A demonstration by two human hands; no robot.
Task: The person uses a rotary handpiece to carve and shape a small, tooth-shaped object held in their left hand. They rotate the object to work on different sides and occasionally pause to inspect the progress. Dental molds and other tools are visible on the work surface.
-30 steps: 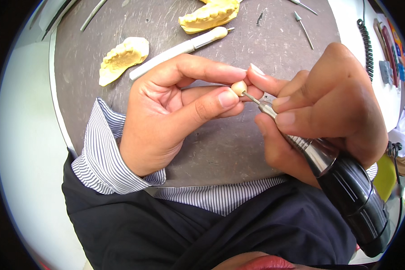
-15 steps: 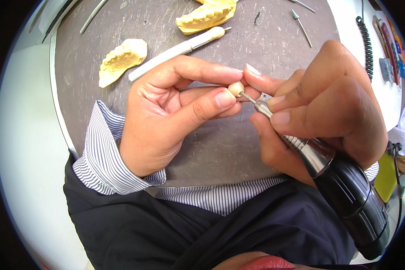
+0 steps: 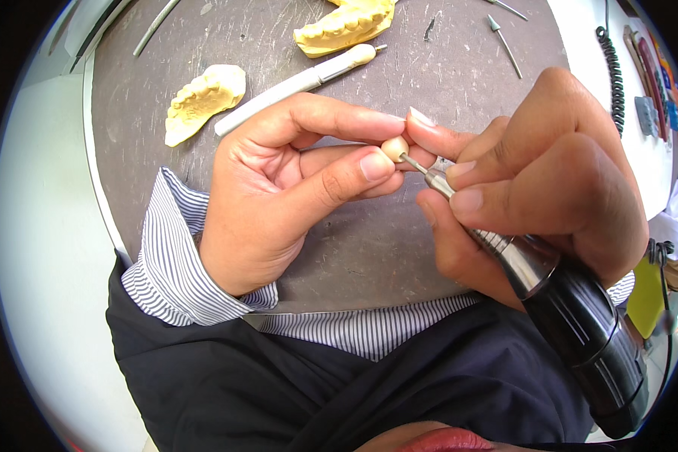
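Note:
Between the thumb and fingers of my left hand (image 3: 279, 181) is pinched a small cream-coloured dental crown (image 3: 392, 148). My right hand (image 3: 542, 173) grips a rotary handpiece (image 3: 580, 320) with a steel nose and black body, held like a pen. Its thin bur (image 3: 412, 161) meets the crown's right side, where the tip seems to go into the hollow; the very end is hidden. One right fingertip rests close to the left fingers by the crown. Beyond my left hand lies a white-handled tool (image 3: 279, 96) with a cream tip.
A yellow plaster tooth model (image 3: 206, 102) lies at the left, and a larger yellow dental cast (image 3: 344, 29) at the back. A grey pointed bur (image 3: 505, 47) lies far right on the scratched brown work surface (image 3: 354, 256). A coiled black cord (image 3: 612, 79) hangs at the right.
The rear of the handpiece has shifted very slightly left and down. Both hands keep almost the same pose, with the bur still at the crown.

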